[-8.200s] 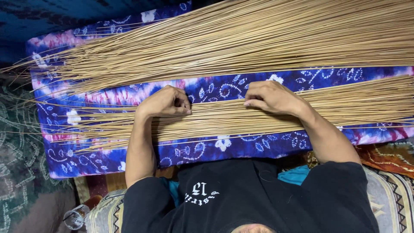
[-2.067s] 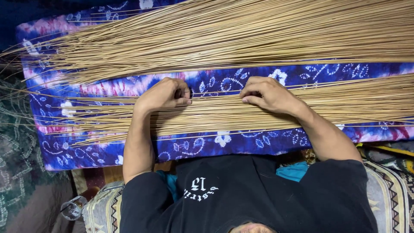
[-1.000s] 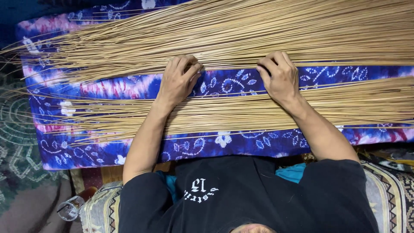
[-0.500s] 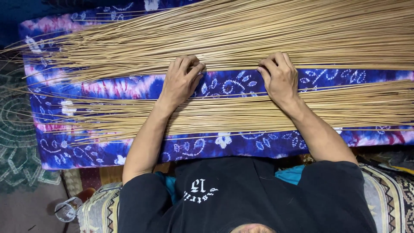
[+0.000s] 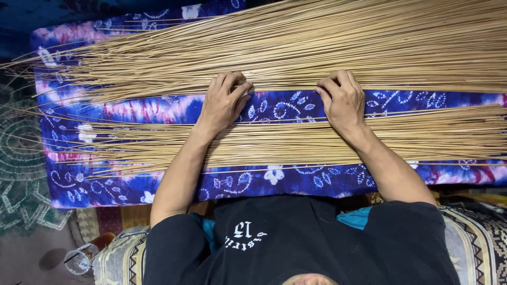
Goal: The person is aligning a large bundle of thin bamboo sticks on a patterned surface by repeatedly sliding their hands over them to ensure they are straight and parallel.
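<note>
Where thin sticks (image 5: 317, 47) cover a blue floral cloth (image 5: 274, 108), both hands (image 5: 224, 100) press flat, fingers curled.

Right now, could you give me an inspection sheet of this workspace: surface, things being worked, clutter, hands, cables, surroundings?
Surface: blue and purple floral cloth, spread flat.
Things: far pile of thin tan sticks; near pile of sticks, with a strip of cloth between them.
Clutter: drinking glass on the floor.
Hands: left hand and right hand, fingers curled at the far pile's edge, forearms across the near pile.
Cables: nothing seen.
Surroundings: green patterned rug; patterned cushion.
</note>
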